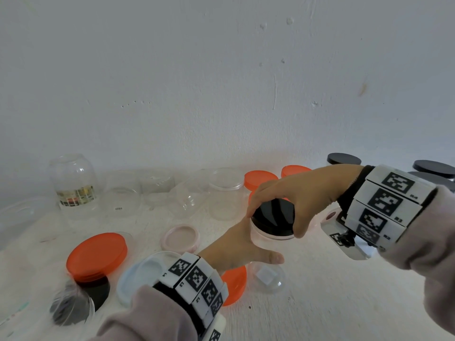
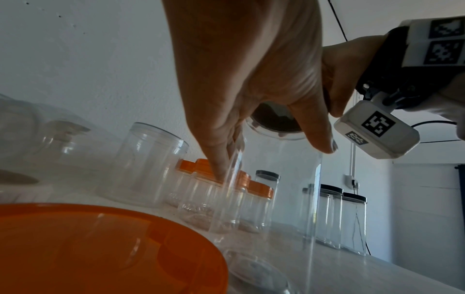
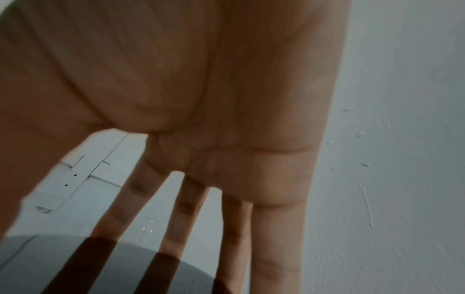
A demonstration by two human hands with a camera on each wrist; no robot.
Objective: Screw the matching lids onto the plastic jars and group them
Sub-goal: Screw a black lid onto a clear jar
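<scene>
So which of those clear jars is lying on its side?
The clear jar in the back row, just left of the upright open jar, is tipped over with its mouth facing sideways. The labelled jar at far left stands mouth-down instead.

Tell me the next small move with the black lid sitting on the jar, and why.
Probably twist the black lid down with the right hand, whose fingers already curl over its rim, while the left hand steadies the clear jar. Whether the threads have caught cannot be told.

Plain room: scuffed white wall (image 1: 221, 70)
</scene>
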